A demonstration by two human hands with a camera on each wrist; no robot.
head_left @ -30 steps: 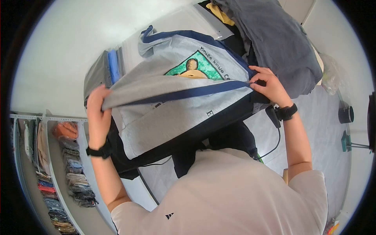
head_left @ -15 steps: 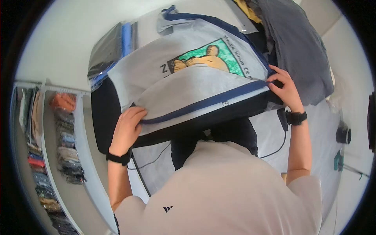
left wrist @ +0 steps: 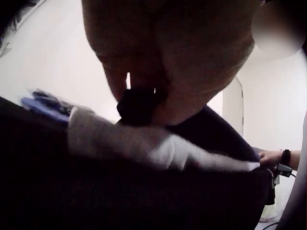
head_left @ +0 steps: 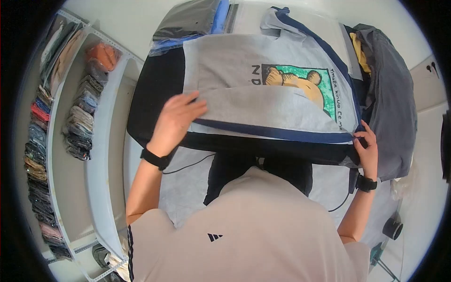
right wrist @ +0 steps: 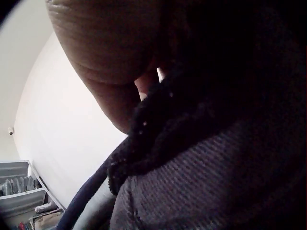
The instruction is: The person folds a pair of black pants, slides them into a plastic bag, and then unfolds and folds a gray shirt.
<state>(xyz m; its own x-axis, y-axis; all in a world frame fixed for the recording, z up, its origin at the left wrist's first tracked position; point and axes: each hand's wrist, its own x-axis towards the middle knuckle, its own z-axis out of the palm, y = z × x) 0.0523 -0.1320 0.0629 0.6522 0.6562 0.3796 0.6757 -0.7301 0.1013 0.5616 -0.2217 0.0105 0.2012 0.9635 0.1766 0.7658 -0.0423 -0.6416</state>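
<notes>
A light grey shirt (head_left: 225,61) with navy trim and a bear print lies spread over a black-covered surface (head_left: 157,89). Its near part is folded up over the lower part of the print, with a navy band along the fold's near edge. Over the left end of this flap is my left hand (head_left: 174,120), blurred, fingers spread and fingertips close over the cloth. In the left wrist view that hand (left wrist: 168,52) hangs above the grey cloth. At the right end, my right hand (head_left: 369,149) pinches the navy band between thumb and fingers.
Bagged clothes (head_left: 190,23) lie at the back left. Dark grey garments (head_left: 392,103) are heaped at the right, beside a yellow cloth (head_left: 361,56). Shelves (head_left: 110,141) with bagged clothes stand on the left. A cable (head_left: 190,165) runs below the near edge.
My left hand swept the left end of the flap toward me and down, and its fingers have since spread. The right hand keeps its pinch. The head view has turned.
</notes>
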